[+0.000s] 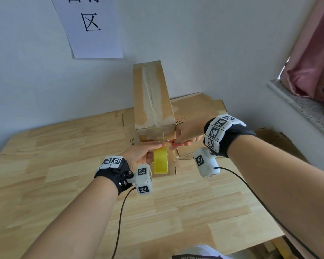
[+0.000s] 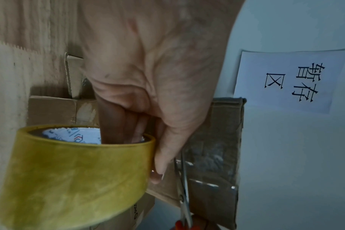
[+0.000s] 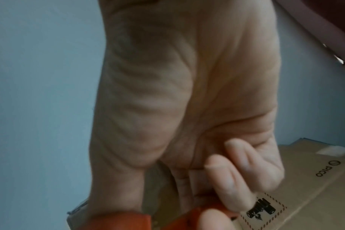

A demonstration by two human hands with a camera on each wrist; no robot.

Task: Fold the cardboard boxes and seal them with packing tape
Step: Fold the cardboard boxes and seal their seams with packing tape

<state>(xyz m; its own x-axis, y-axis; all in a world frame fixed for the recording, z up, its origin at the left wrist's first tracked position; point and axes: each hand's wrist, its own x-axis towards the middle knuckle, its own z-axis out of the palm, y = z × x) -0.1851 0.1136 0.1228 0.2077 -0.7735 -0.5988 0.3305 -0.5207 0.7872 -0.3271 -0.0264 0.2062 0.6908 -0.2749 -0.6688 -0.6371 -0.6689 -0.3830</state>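
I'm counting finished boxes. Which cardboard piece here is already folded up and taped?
The tall upright box, with tape along its seam; the other cardboard pieces lie flat beneath and behind it.

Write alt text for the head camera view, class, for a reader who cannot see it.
A person's left hand holds a yellow packing tape roll against the near end of a long cardboard box on a wooden table, while the right hand brings orange-handled scissors to the tape. Flattened cardboard lies behind, below a paper sign.
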